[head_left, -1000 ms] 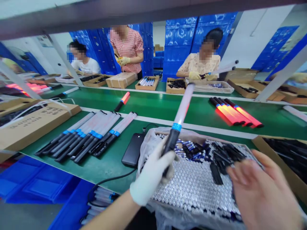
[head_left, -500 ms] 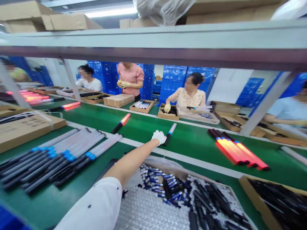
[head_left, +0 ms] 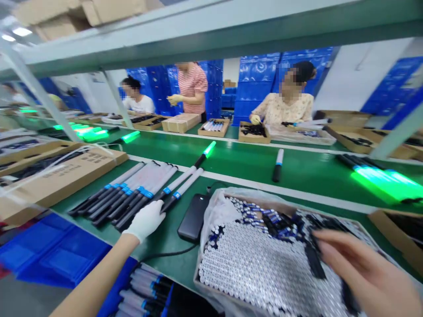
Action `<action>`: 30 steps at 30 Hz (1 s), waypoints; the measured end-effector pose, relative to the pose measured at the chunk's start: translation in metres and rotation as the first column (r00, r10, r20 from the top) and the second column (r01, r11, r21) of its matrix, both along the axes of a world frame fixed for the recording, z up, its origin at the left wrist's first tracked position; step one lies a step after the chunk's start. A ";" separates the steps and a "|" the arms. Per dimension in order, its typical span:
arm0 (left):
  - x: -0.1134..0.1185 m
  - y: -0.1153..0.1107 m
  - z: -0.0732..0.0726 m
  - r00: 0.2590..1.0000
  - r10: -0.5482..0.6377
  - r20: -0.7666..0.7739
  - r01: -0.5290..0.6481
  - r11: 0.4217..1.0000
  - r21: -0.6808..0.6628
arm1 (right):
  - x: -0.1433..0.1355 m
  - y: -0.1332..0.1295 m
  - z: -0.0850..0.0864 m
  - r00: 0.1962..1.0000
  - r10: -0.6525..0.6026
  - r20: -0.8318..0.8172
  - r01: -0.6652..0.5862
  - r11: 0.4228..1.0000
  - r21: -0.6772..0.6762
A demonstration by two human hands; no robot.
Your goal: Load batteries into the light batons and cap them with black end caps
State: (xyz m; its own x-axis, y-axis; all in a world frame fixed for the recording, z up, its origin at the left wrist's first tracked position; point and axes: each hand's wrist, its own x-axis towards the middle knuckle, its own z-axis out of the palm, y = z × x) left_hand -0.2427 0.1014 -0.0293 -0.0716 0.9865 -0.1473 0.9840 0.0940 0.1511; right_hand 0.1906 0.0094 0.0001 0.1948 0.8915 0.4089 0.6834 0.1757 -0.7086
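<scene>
- Head view, left: gloved left hand [head_left: 147,220] at the handles of two batons [head_left: 181,178] on the bench; grip cannot be told. A sideways knock could roll the neighbouring batons [head_left: 127,190].
- Head view, right: blurred right hand [head_left: 363,268] beside black parts [head_left: 315,262]; grip unclear. Brushing could disturb the batteries [head_left: 251,259].

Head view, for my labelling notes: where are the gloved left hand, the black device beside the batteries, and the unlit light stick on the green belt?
Gloved left hand [head_left: 146,220]: head view, back of the glove.
Black device [head_left: 192,218]: head view, flat top face.
Unlit light stick [head_left: 278,164]: head view, blue band.
</scene>
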 end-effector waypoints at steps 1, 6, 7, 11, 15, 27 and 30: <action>0.004 0.000 -0.002 0.999 -0.009 0.049 0.010 1.000 -0.018 | -0.001 -0.007 0.005 0.996 0.047 0.080 -0.039 0.995 -0.091; 0.018 -0.015 0.009 0.935 -0.032 0.354 0.064 0.995 -0.080 | -0.026 0.045 -0.001 0.864 0.336 0.376 -0.134 0.872 -0.470; 0.020 -0.023 0.012 0.900 -0.031 0.434 0.056 0.997 -0.045 | -0.031 0.060 -0.009 0.855 0.340 0.392 -0.123 0.867 -0.483; 0.043 -0.056 0.026 0.537 -0.064 0.841 -0.028 0.995 0.094 | -0.048 0.092 -0.037 0.849 0.322 0.419 -0.093 0.871 -0.482; 0.088 -0.076 0.039 0.202 -0.027 0.979 0.022 1.000 0.023 | -0.052 0.096 -0.045 0.864 0.314 0.393 -0.090 0.865 -0.493; 0.212 -0.088 0.007 -0.254 0.237 0.938 0.097 0.971 -0.219 | -0.040 -0.019 0.022 0.992 0.111 0.065 -0.104 0.989 -0.104; 0.222 -0.091 -0.009 -0.011 0.053 0.999 0.054 0.997 -0.053 | -0.055 -0.051 0.014 0.992 0.120 -0.029 -0.117 0.990 0.084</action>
